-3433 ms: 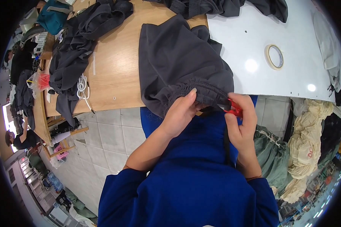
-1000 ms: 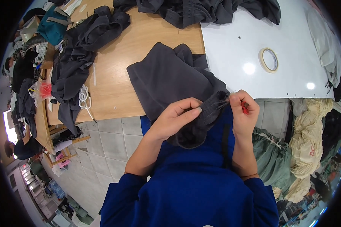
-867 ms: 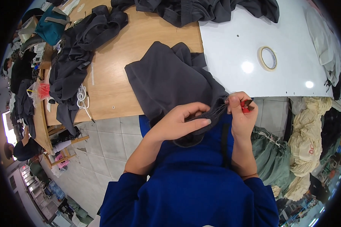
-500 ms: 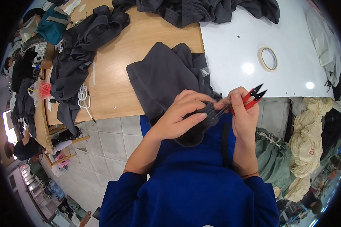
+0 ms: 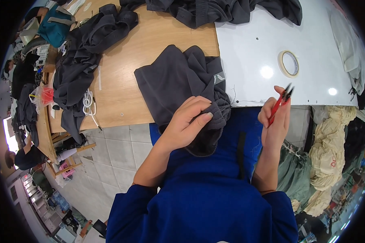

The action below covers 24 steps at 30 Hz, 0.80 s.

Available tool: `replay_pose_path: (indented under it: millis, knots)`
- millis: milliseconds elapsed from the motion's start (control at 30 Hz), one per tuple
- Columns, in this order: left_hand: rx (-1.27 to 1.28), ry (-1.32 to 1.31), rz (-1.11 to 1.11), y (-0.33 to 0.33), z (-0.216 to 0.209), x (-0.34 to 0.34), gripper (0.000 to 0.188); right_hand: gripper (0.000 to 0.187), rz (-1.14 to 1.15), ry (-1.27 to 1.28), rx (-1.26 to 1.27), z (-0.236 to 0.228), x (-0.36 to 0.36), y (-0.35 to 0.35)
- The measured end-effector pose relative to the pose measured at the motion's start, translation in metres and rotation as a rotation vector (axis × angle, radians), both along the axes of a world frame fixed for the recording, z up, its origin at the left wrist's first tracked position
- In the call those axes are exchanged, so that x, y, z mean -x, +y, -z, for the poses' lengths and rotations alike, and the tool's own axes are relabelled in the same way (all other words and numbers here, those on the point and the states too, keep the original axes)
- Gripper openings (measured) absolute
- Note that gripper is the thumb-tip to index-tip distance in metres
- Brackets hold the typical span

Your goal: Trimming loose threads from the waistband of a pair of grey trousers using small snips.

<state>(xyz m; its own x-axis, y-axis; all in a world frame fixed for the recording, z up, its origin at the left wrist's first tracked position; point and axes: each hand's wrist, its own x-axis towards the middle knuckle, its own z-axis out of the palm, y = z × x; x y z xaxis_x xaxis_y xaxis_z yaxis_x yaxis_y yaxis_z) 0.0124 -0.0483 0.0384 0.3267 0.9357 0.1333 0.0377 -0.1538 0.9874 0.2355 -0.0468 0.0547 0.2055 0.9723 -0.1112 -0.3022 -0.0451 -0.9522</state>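
Note:
A dark grey garment [image 5: 166, 83] lies over the table's front edge, its gathered, elastic-looking end hanging toward me. My left hand [image 5: 186, 123] is closed on that gathered end, thumb and fingers pinching the cloth. To the right, apart from the garment, my right hand [image 5: 276, 131] holds red-handled thread snips [image 5: 275, 111], their dark blades pointing up and slightly blurred. A small light label [image 5: 219, 77] shows on the garment's right side. Thin loose threads [image 5: 234, 95] trail beside the cloth on the white surface.
More dark grey garments lie at the left [image 5: 79, 60] and along the far edge [image 5: 202, 12]. A roll of tape [image 5: 288, 64] rests on the white board [image 5: 247, 60]. White cord [image 5: 89, 103] hangs at the table's left front. Cream cloth [image 5: 328, 150] and a green sack [image 5: 294, 170] stand at right.
My right hand has moved away from the gathered cloth to the right, still holding the snips, whose blades now sit closer together. My left hand has shifted slightly left, keeping the garment.

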Motion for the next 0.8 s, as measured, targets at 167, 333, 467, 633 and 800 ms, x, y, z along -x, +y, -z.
replay_pose_path:
  millis: [167, 333, 467, 633, 800]
  knots:
    - [-0.032, 0.086, -0.034, 0.0, -0.006, -0.005, 0.012, 0.038, -0.296, -0.232, -0.046, -0.009, 0.005, -0.02]
    - [0.024, 0.007, 0.002, 0.0, -0.007, -0.002, 0.012, 0.037, -0.449, -0.593, -0.279, -0.022, 0.007, -0.011]
    - [0.084, -0.068, 0.007, -0.001, -0.008, -0.002, 0.013, 0.037, -0.46, -0.6, -0.27, -0.017, 0.011, -0.012]
    - [0.045, -0.031, 0.021, -0.002, -0.009, -0.004, 0.012, 0.036, -0.404, -0.57, -0.255, -0.016, 0.016, -0.013]
    - [0.046, -0.033, 0.038, -0.002, -0.011, -0.005, 0.012, 0.036, -0.414, -0.577, -0.289, -0.014, 0.019, -0.012]
